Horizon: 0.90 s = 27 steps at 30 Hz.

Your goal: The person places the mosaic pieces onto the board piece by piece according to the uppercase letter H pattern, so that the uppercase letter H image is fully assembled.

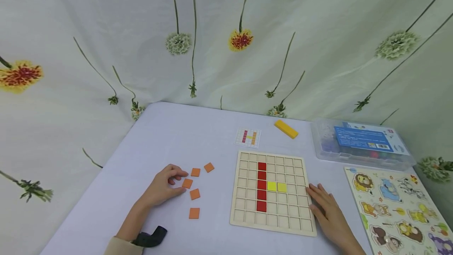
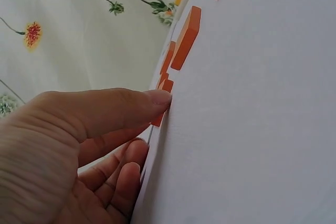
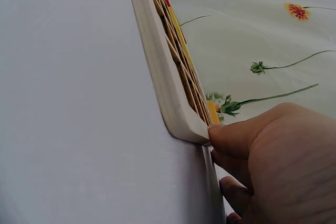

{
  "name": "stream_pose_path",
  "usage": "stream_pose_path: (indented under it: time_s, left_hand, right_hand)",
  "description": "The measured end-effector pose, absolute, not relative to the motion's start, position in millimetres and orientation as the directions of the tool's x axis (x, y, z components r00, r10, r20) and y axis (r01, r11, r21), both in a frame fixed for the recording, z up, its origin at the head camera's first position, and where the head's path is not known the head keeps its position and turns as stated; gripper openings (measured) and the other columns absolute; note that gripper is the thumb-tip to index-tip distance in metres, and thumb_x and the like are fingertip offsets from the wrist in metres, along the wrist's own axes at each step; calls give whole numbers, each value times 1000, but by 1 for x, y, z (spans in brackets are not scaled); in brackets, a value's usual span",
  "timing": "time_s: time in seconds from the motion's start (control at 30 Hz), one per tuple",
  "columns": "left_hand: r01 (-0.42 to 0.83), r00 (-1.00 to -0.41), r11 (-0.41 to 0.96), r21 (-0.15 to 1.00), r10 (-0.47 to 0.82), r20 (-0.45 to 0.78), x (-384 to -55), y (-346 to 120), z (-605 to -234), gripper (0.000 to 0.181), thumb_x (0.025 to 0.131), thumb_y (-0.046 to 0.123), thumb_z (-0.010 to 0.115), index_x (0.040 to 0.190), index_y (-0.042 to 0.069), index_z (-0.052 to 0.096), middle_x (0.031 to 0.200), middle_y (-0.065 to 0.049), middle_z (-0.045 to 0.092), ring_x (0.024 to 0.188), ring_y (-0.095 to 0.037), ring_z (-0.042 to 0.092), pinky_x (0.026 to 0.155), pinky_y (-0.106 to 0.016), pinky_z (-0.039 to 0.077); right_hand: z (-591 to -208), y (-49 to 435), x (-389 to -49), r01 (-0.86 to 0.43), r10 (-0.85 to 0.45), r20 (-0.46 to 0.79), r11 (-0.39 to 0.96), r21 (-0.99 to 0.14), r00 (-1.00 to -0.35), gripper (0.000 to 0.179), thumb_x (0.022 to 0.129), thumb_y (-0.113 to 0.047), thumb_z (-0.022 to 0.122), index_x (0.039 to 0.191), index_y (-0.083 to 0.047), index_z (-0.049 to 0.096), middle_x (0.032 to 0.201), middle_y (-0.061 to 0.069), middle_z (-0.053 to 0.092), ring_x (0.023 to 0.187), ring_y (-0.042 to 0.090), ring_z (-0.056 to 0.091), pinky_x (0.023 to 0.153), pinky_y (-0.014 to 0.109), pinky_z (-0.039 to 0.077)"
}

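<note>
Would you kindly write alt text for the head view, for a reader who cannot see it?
A person's left hand curves around one of five orange tiles on a pale table. The right hand touches the right edge of a wooden grid board holding five red tiles in a column and two yellow tiles beside them.

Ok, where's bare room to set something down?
Widest: the bare table left of the picture card, beyond the orange tiles. Also, a strip between those tiles and the grid board. Crowded: among the tiles at the left grip, and at right, where plastic box and animal puzzle sit close.
</note>
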<state>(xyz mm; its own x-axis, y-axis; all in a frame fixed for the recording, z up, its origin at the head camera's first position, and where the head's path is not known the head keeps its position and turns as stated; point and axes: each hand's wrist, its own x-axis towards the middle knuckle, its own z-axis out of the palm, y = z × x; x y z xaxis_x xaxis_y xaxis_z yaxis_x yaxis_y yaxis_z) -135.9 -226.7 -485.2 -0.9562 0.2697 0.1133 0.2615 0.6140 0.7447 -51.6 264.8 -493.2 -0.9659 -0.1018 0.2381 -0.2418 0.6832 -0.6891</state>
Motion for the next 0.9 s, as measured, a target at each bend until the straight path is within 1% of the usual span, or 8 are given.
stream_pose_path:
  time_s: [0.13,0.3,0.5,0.67,0.8,0.9]
  left_hand:
    - [263,-956,621,738,270,114,-135,-226,-485,32,76,8,82,106,10,72,105,1,57,90,-5,51,75,-20,45]
    - [286,-950,615,735,282,134,-136,-225,-485,27,76,8,81,102,10,73,103,1,56,91,-6,52,75,-20,45]
    - [277,-953,620,734,276,127,-136,-225,-485,22,78,9,81,98,14,73,102,2,56,91,-7,53,76,-20,45]
    - [268,-955,608,748,268,124,-136,-225,-483,20,77,11,82,95,15,73,101,2,56,90,-6,54,75,-20,45]
    - [265,-958,598,756,254,135,-135,-226,-483,20,77,13,82,95,15,73,98,2,59,86,-6,55,74,-21,46]
    - [236,-967,595,768,222,125,-135,-227,-483,20,79,13,80,97,15,72,91,3,62,81,-6,56,72,-21,47]
  right_hand:
    - [-494,265,-53,-257,-109,252,682,-685,-962,42,97,-12,58,137,0,53,145,26,46,137,-21,5,111,70,9]
    - [-495,265,-53,-276,-116,273,681,-678,-955,42,96,-12,58,137,0,53,143,27,47,136,-22,5,111,70,10]
    - [-494,265,-52,-261,-110,257,685,-681,-960,42,97,-13,58,136,1,53,144,27,46,135,-23,5,110,71,10]
    - [-493,265,-52,-239,-100,238,689,-684,-966,42,97,-15,57,137,0,53,145,26,46,139,-20,5,111,70,10]
    - [-492,265,-51,-231,-97,230,692,-684,-968,43,98,-16,57,137,0,53,145,25,46,140,-19,5,111,70,10]
    - [-493,265,-52,-241,-102,238,686,-687,-966,42,97,-14,57,137,0,53,145,26,46,138,-22,5,111,70,9]
